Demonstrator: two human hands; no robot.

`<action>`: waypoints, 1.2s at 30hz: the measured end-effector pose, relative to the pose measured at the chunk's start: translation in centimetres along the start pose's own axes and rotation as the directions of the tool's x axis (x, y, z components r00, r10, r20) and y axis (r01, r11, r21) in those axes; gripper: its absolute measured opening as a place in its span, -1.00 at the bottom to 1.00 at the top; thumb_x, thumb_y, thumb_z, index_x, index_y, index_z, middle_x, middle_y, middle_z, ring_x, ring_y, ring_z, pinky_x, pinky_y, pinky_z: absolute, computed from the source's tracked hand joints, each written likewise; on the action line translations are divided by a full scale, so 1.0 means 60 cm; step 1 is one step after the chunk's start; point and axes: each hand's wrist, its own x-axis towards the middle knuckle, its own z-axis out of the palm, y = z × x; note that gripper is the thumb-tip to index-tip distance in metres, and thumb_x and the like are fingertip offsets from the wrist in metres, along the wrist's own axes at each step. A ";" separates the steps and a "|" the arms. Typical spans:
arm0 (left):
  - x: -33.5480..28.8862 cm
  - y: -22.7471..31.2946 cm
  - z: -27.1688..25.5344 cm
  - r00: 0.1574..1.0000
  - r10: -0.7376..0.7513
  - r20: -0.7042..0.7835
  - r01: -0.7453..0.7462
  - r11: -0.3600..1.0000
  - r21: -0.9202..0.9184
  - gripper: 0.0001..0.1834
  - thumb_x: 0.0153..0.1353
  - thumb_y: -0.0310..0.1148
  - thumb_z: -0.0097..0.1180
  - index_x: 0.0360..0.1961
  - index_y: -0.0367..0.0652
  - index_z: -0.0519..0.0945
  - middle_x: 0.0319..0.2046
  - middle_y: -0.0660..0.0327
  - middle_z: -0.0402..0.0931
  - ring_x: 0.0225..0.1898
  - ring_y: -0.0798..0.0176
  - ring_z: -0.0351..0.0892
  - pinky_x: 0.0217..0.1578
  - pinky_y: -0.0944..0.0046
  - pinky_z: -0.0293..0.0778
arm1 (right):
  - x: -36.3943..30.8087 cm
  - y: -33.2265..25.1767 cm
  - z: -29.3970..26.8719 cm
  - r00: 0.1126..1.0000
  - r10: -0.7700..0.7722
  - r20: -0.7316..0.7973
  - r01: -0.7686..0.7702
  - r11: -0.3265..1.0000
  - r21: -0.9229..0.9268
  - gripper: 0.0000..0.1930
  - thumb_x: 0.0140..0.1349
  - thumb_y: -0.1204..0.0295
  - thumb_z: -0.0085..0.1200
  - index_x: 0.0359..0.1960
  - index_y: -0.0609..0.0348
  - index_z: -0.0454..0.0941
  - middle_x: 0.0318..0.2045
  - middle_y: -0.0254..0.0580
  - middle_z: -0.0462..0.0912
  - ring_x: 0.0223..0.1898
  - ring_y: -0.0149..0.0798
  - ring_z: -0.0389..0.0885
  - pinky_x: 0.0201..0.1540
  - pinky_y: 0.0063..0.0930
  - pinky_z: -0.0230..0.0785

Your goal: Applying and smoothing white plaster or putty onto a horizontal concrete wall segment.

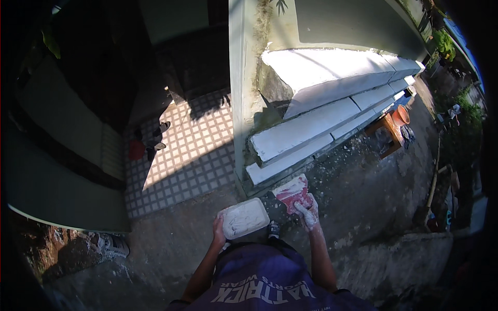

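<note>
My left hand [219,228] grips the left edge of a shallow rectangular tray [246,217] with rounded corners. White paste covers the tray's inside. To its right, my right hand [308,212] is closed on a red scraper [293,199], thumb pressed on its face. White paste coats the far part of the scraper, and my right fingers and thumb are smeared white too. The scraper and tray are apart. Just beyond the scraper lie long white blocks [306,129], stacked in steps against the wall.
A wall corner [239,78] rises ahead of me. Left of it is a checkered tile floor [192,150] with footwear [157,145]. To the right stand a wooden box [386,136] and an orange pot [400,115]. A paint-splashed bucket [115,245] sits at the lower left.
</note>
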 end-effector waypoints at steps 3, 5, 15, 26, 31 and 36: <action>-0.022 0.013 -0.011 0.995 -0.027 -0.094 0.029 0.999 0.021 -0.50 0.38 -0.08 -0.24 0.11 -0.28 0.37 0.03 0.11 0.43 0.08 0.19 0.42 0.12 0.22 0.31 | 0.029 0.043 -0.038 0.997 -0.014 -0.074 0.018 0.998 0.059 -0.55 0.09 0.67 0.13 0.03 0.11 0.37 -0.14 -0.28 0.56 -0.11 -0.34 0.57 -0.12 -0.42 0.54; -0.034 0.003 -0.037 0.994 0.001 -0.112 0.003 0.999 0.033 -0.51 0.38 -0.06 -0.25 0.10 -0.25 0.37 0.05 0.11 0.41 0.09 0.19 0.41 0.12 0.19 0.30 | 0.053 0.085 -0.054 0.993 0.044 -0.110 -0.036 0.997 0.075 -0.55 0.09 0.68 0.11 0.04 0.09 0.38 -0.12 -0.28 0.56 -0.11 -0.33 0.58 -0.13 -0.41 0.56; -0.108 0.033 -0.051 0.957 0.044 -0.287 -0.086 0.987 -0.134 -0.38 0.37 0.05 -0.36 0.24 -0.23 0.23 0.18 0.06 0.30 0.21 0.09 0.30 0.22 0.08 0.20 | 0.175 0.273 -0.035 0.949 0.307 -0.065 -0.287 0.932 0.222 -0.61 0.00 0.68 0.17 -0.10 0.09 0.49 -0.22 -0.18 0.61 -0.25 -0.21 0.64 -0.23 -0.20 0.60; -0.158 0.025 -0.067 0.914 0.050 -0.403 -0.090 0.993 -0.082 -0.34 0.39 0.09 -0.44 0.25 -0.22 0.22 0.17 0.08 0.30 0.19 0.11 0.31 0.19 0.09 0.23 | 0.200 0.169 0.032 0.995 0.096 -0.040 -0.091 0.990 0.109 -0.73 0.06 0.61 0.13 -0.17 0.28 0.46 -0.36 -0.19 0.59 -0.42 -0.29 0.62 -0.41 -0.38 0.60; -0.152 0.029 -0.050 0.929 0.094 -0.358 -0.101 0.995 0.000 -0.34 0.39 0.10 -0.44 0.25 -0.22 0.22 0.18 0.09 0.28 0.21 0.13 0.29 0.19 0.11 0.23 | 0.215 0.213 -0.037 0.979 0.065 -0.194 -0.081 0.994 -0.078 -0.78 0.03 0.64 0.06 -0.23 0.26 0.49 -0.37 -0.18 0.57 -0.39 -0.26 0.63 -0.35 -0.29 0.61; -0.155 0.002 -0.072 0.925 0.066 -0.374 -0.081 0.996 -0.024 -0.34 0.39 0.10 -0.44 0.25 -0.22 0.21 0.18 0.09 0.29 0.21 0.12 0.29 0.20 0.11 0.21 | 0.269 0.288 0.000 0.982 0.080 -0.171 -0.048 0.982 0.182 -0.77 0.08 0.64 0.06 -0.19 0.22 0.44 -0.36 -0.19 0.55 -0.40 -0.25 0.60 -0.33 -0.26 0.61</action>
